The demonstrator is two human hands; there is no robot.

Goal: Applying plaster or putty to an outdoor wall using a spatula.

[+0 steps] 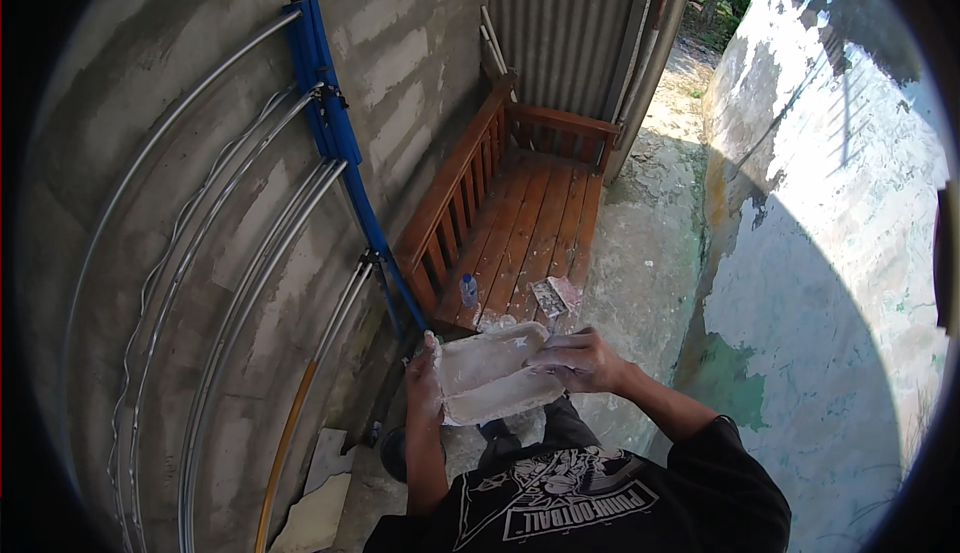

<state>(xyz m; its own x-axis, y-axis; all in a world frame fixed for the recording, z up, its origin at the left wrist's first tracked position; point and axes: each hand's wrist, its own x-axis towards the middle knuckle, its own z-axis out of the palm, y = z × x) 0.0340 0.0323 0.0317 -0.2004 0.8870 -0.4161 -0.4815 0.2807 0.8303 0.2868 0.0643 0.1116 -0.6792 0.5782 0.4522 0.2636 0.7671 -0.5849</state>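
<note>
Between my two hands is an off-white, plaster-like block with two shallow hollows side by side and a ridge between them. It is held up in front of my body, over the near end of the bench. My left hand grips its left edge, the thumb near the top corner. My right hand is closed at its right side, the fingers against the hollowed face; whether they also pinch something small cannot be made out. White dust covers both hands.
A brown wooden bench stands ahead, with a small blue-and-clear bottle and some printed packets or papers on its near end. Metal pipes on a blue rack line the left wall. A peeling painted wall rises at right.
</note>
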